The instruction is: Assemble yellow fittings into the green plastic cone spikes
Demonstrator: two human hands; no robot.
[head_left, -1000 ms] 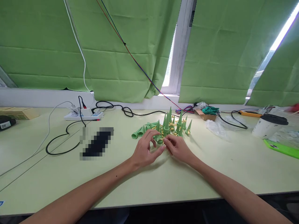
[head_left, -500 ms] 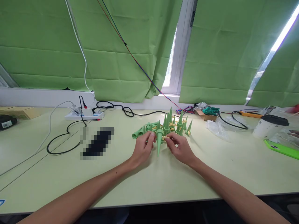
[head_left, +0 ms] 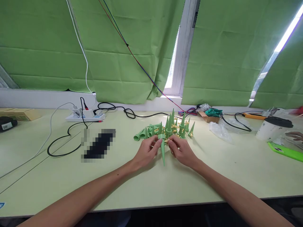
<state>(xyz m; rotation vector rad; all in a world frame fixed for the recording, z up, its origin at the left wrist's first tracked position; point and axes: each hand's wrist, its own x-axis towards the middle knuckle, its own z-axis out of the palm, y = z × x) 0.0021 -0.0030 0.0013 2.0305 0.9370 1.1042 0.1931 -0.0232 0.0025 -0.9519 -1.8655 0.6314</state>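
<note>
A green plastic watering spike [head_left: 163, 153] points down toward me, its wide collar at the top. My left hand [head_left: 148, 149] pinches it near the collar, thumb across the front. At its right side my right hand [head_left: 181, 149] is closed in a pinch on a small yellow valve piece, mostly hidden by the fingers; I cannot tell whether it is inside the spike. Just behind my hands stand several upright green spikes [head_left: 169, 126] with yellow pieces among them. To their left lie several hollow green tubes [head_left: 138, 136] on their sides.
On the pale table [head_left: 132, 192], a blurred dark object [head_left: 99, 145] lies left, near a power strip [head_left: 85, 117] and cables. Plastic bags [head_left: 220, 130], a lidded cup [head_left: 274, 129] and a green phone [head_left: 286, 152] are at right. Another person's hand [head_left: 295, 135] shows at the right edge.
The held spike has dropped slightly toward me and tilted, its tip now lower and further right. My left thumb has moved onto its front. The other person's hand shows more at right.
</note>
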